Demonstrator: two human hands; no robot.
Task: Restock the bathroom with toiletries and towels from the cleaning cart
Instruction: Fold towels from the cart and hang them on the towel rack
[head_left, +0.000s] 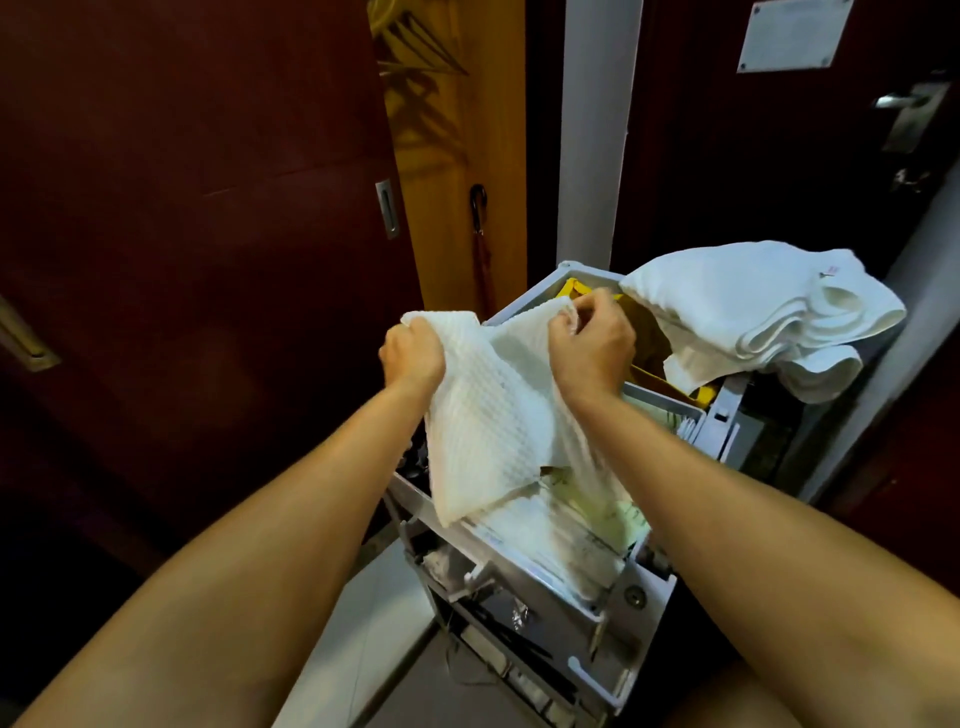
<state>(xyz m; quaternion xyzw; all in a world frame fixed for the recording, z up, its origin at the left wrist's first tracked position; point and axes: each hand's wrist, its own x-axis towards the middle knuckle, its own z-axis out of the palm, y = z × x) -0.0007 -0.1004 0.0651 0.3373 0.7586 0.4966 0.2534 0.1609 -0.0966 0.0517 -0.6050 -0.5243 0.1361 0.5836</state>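
The person's bare forearms reached out over the cleaning cart (524, 587). The left hand (413, 353) and right hand (592, 343) each gripped an upper corner of a white waffle-weave towel (488, 415), fingers curled round the cloth, holding it above the cart's top tray. More folded towels (753, 306) lay heaped on the cart's far side. The step looked like picking out a towel; next it would need folding and carrying to the bathroom.
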